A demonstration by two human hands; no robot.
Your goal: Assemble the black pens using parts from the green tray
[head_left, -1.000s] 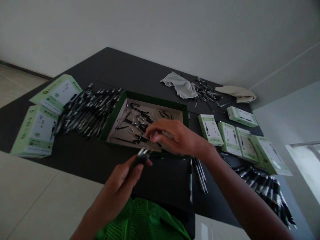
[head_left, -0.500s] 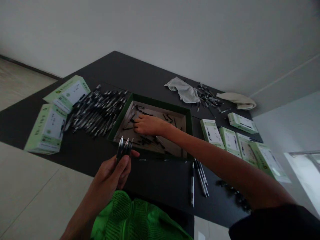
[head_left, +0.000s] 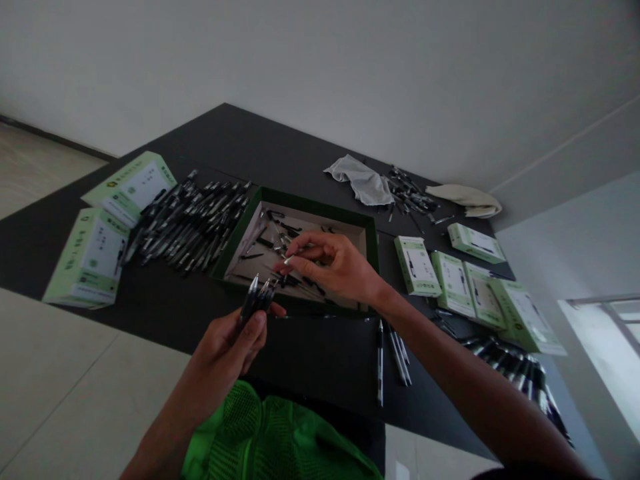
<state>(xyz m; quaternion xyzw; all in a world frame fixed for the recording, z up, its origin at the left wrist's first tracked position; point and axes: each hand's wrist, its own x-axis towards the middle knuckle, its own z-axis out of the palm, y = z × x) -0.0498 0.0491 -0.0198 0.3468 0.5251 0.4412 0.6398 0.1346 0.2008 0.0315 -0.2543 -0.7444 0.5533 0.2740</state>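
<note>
My left hand [head_left: 240, 340] grips a small bundle of black pens [head_left: 251, 300] upright, their pointed silvery tips facing up. Just right of and above those tips, my right hand [head_left: 335, 267] pinches a small pale piece [head_left: 289, 261] between thumb and fingers; its exact kind is too small to make out. Below that hand is a shallow green-rimmed box [head_left: 371, 247] with a pale inside, where black pen caps [head_left: 263, 243] and other thin dark parts lie scattered.
A large heap of black pens [head_left: 193, 223] lies left of the box, beside two pale-green cartons [head_left: 93, 260]. Several similar cartons [head_left: 417, 265] stand at the right, near more pens [head_left: 520, 373]. A few pens [head_left: 380, 363] lie at the front. White cloth [head_left: 363, 180] rests behind.
My right hand has risen from inside the box and come right and nearer, now with a small pale piece in its fingers. My left hand has shifted slightly right, still gripping the pens.
</note>
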